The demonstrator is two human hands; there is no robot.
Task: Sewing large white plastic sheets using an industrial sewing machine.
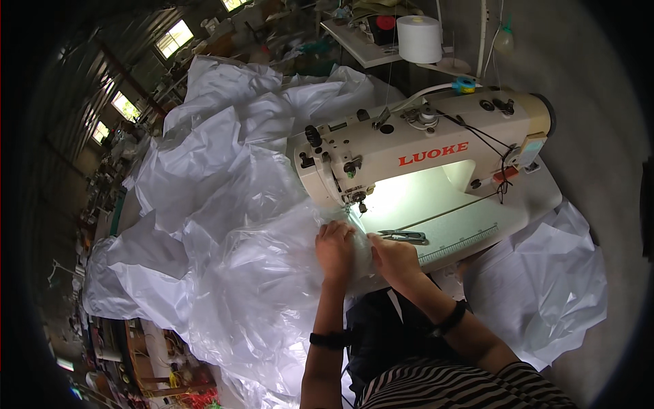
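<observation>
A big heap of thin, glossy white sheeting (238, 204) spreads left of a cream sewing machine (436, 140), and its edge runs to the needle area. My left hand (335, 247) lies on the sheeting just in front of the presser foot (360, 202), fingers bent and gathering it. Closer to the machine bed (470, 221), my right hand (395, 259) is closed in a pinch at the sheeting's edge; the fingertips are partly hidden. Beside that hand, a pair of thread snips (403, 236) rests on the lit bed.
More white sheeting (538, 279) hangs right of the machine bed. A white thread cone (419, 39) stands behind the machine, and dark cords (504, 167) dangle on its arm. Shelving with coloured items (177, 382) is at lower left. A cluttered workshop with windows (175, 38) stretches beyond.
</observation>
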